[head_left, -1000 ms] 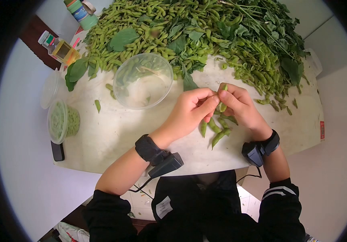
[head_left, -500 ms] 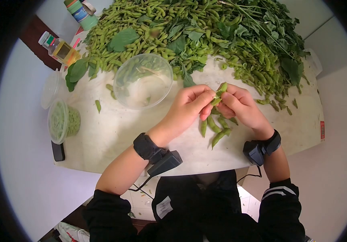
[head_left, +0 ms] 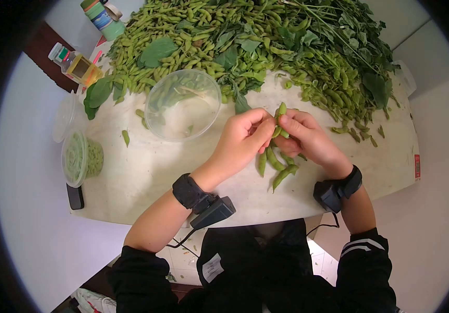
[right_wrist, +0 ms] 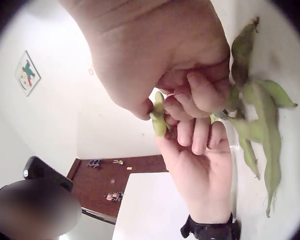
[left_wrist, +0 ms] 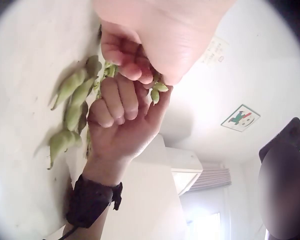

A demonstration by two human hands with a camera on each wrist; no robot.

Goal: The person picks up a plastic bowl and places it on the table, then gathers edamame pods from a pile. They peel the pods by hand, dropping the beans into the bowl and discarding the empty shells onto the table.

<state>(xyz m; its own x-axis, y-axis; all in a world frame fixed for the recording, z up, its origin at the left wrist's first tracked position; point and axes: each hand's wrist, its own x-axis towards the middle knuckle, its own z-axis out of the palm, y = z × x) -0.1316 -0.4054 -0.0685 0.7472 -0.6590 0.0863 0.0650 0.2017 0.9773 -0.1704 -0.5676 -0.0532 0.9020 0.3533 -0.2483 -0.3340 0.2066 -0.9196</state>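
Note:
Between my two hands is a green soybean pod [head_left: 281, 110], its upper end sticking up above the fingers. My right hand [head_left: 312, 136] pinches it between thumb and bent fingers. From the other side my left hand [head_left: 241, 138] grips the same pod, thumb and forefinger meeting on it. Part of the pod shows below the fingertips in the left wrist view, and fingers hide its middle. Several loose pods [head_left: 284, 177] lie on the table just under the hands. Left of them stands a clear round plastic bowl [head_left: 182, 133] with a few scraps inside.
A big heap of soybean pods [head_left: 182, 23] and leafy stalks [head_left: 360, 41] covers the table's far side. At the left are a tub of shelled beans [head_left: 95, 156], a phone-like black object [head_left: 75, 197], an oil bottle [head_left: 78, 67] and a green bottle [head_left: 103, 21].
Both hands have shifted slightly left, still together. The pod has turned between the fingers, and more of it now stands out above them than a second ago.

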